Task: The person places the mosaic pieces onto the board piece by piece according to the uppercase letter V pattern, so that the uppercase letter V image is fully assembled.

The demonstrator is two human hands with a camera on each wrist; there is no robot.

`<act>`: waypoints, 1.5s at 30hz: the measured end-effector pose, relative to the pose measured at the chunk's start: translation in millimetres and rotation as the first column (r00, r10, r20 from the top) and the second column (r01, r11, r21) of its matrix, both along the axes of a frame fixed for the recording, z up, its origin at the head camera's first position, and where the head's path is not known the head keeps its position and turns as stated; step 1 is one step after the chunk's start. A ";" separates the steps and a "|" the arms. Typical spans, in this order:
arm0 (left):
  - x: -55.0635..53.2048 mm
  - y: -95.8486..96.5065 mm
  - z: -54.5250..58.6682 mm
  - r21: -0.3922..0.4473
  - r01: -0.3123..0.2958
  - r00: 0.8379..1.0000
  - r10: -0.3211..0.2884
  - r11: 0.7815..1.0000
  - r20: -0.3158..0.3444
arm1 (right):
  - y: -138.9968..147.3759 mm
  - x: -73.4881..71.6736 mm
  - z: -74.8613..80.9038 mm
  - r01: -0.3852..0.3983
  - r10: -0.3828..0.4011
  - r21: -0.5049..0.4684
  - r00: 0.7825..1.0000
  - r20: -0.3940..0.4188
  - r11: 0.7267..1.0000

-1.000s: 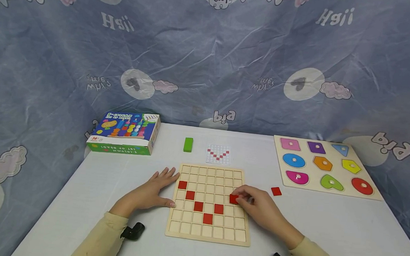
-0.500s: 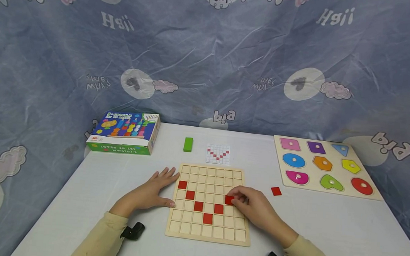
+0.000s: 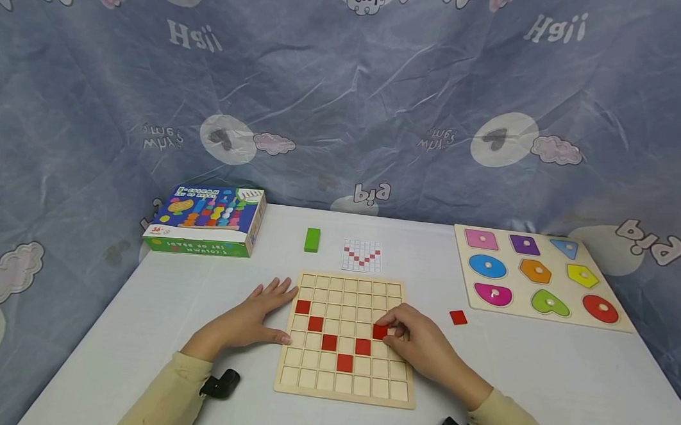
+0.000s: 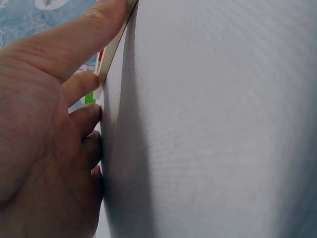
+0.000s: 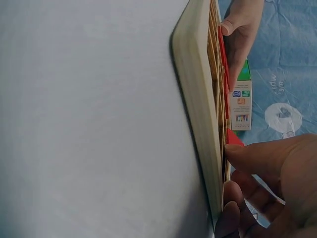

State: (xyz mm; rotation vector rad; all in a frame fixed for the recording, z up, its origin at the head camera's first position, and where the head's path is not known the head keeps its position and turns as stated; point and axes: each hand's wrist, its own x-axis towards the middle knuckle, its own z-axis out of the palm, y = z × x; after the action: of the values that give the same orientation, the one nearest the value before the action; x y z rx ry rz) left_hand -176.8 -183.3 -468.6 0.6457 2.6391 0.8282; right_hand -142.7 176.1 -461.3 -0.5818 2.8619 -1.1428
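A wooden grid board (image 3: 308, 390) lies on the table, with several red square tiles (image 3: 345, 363) set in its cells along a slanting line that turns upward at the right. My right hand (image 3: 426, 342) pinches another red tile (image 3: 380, 332) over a cell near the board's right side; in the right wrist view that tile (image 5: 234, 138) stands tilted at the thumb tip. My left hand (image 3: 248, 320) lies spread at the board's left edge, thumb and fingertips touching the rim. In the left wrist view the thumb (image 4: 94, 29) rests against the board's edge.
One loose red tile (image 3: 458, 317) lies right of the board. Behind it are a small pattern card (image 3: 362, 257) and a green block (image 3: 313, 240). A colourful box (image 3: 204, 221) stands back left, a shape puzzle board (image 3: 521, 299) back right. A patterned cloth (image 3: 346, 97) hangs behind.
My right hand has moved slightly left with the red tile, from near the board's right edge to a cell further in. My left hand stays put.
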 end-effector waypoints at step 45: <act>0.5 0.4 0.6 0.000 0.003 1.000 -0.003 1.000 -0.001 | 1.6 2.5 2.3 0.001 -0.002 0.044 1.000 0.027 0.999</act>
State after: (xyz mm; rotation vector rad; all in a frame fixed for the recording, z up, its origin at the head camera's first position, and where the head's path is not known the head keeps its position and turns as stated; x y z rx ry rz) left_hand -176.4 -182.9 -467.9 0.6505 2.6386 0.8272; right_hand -140.2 177.7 -458.9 -0.5584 2.8573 -1.0756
